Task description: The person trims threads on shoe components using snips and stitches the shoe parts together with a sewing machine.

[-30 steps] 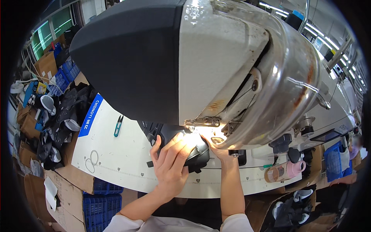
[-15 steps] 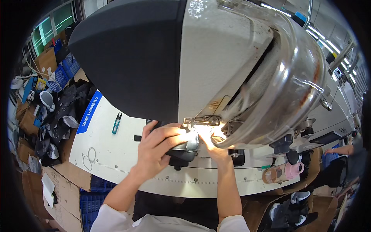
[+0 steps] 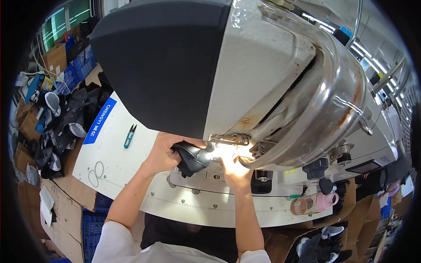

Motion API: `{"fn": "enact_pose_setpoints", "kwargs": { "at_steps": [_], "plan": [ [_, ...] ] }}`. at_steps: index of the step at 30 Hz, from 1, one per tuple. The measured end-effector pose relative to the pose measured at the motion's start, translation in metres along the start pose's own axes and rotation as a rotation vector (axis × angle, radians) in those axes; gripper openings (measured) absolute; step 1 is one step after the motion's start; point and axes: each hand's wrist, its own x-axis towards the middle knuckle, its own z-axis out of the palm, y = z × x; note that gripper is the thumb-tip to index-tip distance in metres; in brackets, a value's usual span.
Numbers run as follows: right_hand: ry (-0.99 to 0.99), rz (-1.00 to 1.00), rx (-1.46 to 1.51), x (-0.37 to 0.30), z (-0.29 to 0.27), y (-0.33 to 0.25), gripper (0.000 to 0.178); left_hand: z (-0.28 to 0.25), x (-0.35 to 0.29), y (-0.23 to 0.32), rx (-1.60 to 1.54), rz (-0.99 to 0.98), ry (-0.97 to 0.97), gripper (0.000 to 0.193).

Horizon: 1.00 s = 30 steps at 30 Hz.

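Note:
A black leather shoe upper with visible stitching lies beneath the head of a sewing machine. My left hand grips its left end, with the thumb and fingers wrapped round the folded leather. The upper's right end runs into a bright lamp glow by the presser area and is washed out there. Close to that end is my right hand, its fingers in the glare beside the metal parts. What these fingers hold is hidden.
Teal thread snips and a thin looped ring lie on the white table at left. A pink-capped bottle stands at the right front. Dark shoe pieces are heaped far left; cardboard boxes flank the table.
My left hand has shifted left and changed its hold from above the upper to round its left end. The upper has turned and tilted. My right hand stays by the lit area.

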Motion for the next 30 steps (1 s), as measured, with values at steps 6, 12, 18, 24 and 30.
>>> {"fn": "enact_pose_setpoints", "kwargs": {
  "at_steps": [6, 12, 18, 24, 30],
  "plan": [
    [0.012, 0.387, 0.755, -0.002, -0.004, 0.021, 0.016, 0.01, -0.003, 0.007, 0.009, -0.022, 0.093, 0.051],
    [-0.194, 0.084, 0.024, 0.006, -0.021, 0.011, 0.011, 0.027, -0.016, 0.017, 0.302, 0.128, 0.228, 0.048],
    [-0.192, 0.081, -0.033, 0.005, -0.021, 0.006, 0.014, 0.032, -0.017, 0.021, 0.317, 0.13, 0.242, 0.044],
    [-0.11, 0.042, -0.046, 0.003, -0.013, 0.005, 0.01, 0.036, -0.017, 0.017, 0.31, 0.081, 0.317, 0.045],
    [-0.088, -0.059, -0.224, -0.001, -0.009, 0.006, 0.009, 0.03, -0.012, 0.008, 0.248, 0.067, 0.316, 0.047]
  ]
}}
